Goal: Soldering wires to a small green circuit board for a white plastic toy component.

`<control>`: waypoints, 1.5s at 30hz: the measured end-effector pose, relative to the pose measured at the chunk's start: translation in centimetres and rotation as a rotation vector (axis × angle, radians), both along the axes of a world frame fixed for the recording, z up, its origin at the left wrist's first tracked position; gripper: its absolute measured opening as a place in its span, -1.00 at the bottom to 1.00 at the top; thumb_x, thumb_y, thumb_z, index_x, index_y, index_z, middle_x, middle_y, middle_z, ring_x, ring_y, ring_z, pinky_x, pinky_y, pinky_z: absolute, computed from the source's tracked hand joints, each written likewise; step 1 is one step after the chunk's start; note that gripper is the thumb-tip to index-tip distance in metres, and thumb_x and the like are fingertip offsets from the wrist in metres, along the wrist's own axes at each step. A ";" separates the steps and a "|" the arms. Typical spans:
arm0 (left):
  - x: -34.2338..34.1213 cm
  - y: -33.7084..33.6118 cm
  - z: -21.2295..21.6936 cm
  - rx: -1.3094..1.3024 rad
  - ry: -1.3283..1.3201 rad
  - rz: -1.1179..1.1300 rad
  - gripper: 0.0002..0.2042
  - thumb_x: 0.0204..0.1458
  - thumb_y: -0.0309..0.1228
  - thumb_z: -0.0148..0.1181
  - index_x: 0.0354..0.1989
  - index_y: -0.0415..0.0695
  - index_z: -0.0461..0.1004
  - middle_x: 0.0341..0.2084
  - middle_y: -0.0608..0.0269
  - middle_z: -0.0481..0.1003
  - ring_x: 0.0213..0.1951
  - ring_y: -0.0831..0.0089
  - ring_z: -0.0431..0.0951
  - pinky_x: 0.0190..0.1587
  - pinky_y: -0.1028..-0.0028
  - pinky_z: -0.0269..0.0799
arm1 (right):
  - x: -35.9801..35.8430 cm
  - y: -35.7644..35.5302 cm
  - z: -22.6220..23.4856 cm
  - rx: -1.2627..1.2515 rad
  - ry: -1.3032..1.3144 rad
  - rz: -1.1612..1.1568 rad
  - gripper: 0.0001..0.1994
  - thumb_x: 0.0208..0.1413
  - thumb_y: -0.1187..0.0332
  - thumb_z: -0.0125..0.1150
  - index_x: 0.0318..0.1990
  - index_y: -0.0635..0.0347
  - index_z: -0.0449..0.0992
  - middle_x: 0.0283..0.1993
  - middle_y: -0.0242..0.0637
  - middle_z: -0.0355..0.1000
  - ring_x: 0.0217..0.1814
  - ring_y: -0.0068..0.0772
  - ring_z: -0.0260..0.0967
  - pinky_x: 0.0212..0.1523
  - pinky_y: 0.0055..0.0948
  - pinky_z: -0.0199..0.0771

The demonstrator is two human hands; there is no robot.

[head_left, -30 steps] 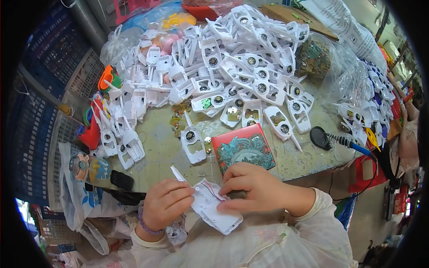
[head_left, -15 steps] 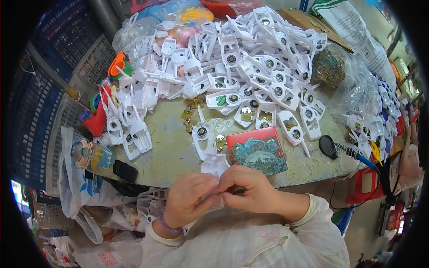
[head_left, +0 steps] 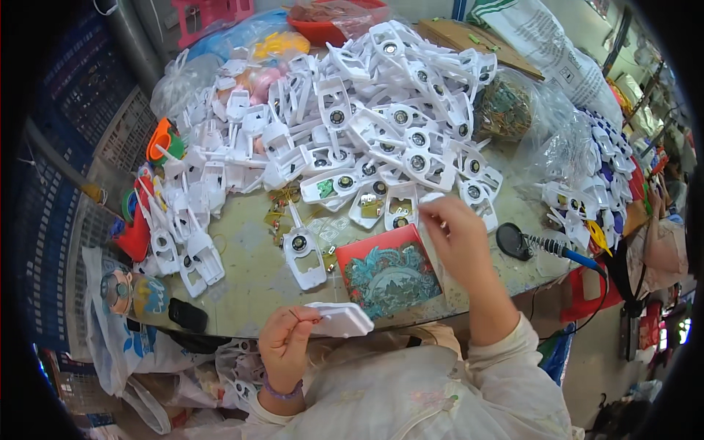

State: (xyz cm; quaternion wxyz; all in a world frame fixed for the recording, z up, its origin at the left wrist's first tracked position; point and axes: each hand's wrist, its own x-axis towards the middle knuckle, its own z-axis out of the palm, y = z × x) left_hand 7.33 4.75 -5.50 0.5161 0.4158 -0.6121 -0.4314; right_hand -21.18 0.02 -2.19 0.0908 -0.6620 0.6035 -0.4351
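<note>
Purple bracelet [head_left: 282, 393]: circled the left wrist.
Left hand [head_left: 284, 343]: had thumb and forefinger pinched on one end of a casing.
White casing [head_left: 347, 320]: was in that pinch near the front edge of the table [head_left: 246, 275], thin wire [head_left: 295, 315] at its left end.
Red box [head_left: 390, 270]: lay flat, teal decoration upward.
Loose casing [head_left: 311, 283]: lay left of the box.
Soldering iron [head_left: 584, 262]: rested in its coiled holder.
Right hand [head_left: 460, 238]: had bent fingers at a white part [head_left: 433, 196]; whether they gripped it, I couldn't tell.
Pile of casings [head_left: 418, 139]: spread behind.
Red bowl [head_left: 302, 25]: stood farthest.
</note>
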 end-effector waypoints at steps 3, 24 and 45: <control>-0.2 0.0 -0.5 0.049 0.114 0.040 -0.93 0.11 -0.57 0.13 -0.28 -0.28 0.51 -0.36 0.22 0.52 -0.32 0.51 0.50 -0.19 0.60 0.39 | -3.4 -3.0 -2.5 0.195 0.347 0.033 -0.87 0.00 0.49 0.14 -0.28 0.17 0.57 -0.23 -0.20 0.45 -0.18 -0.08 0.43 -0.19 -0.21 0.44; 0.6 -0.5 -2.0 0.216 0.211 -0.059 -0.91 0.09 -0.60 0.12 -0.23 -0.27 0.47 -0.35 0.31 0.49 -0.33 0.63 0.44 -0.23 0.62 0.35 | -5.6 -6.1 -1.6 0.348 0.212 0.246 -0.92 0.03 0.46 0.21 -0.32 0.25 0.49 -0.37 -0.18 0.47 -0.33 -0.19 0.42 -0.28 -0.34 0.39; -1.6 -0.2 -0.9 0.220 -0.041 -0.571 -0.90 0.11 -0.55 0.07 -0.23 -0.24 0.45 0.14 -0.09 0.36 0.04 0.29 0.50 0.04 0.40 0.37 | -5.3 -7.8 -1.5 0.372 -0.314 0.208 -0.89 0.10 0.45 0.15 -0.24 0.26 0.50 -0.46 -0.44 0.39 -0.42 -0.67 0.25 -0.38 -0.57 0.29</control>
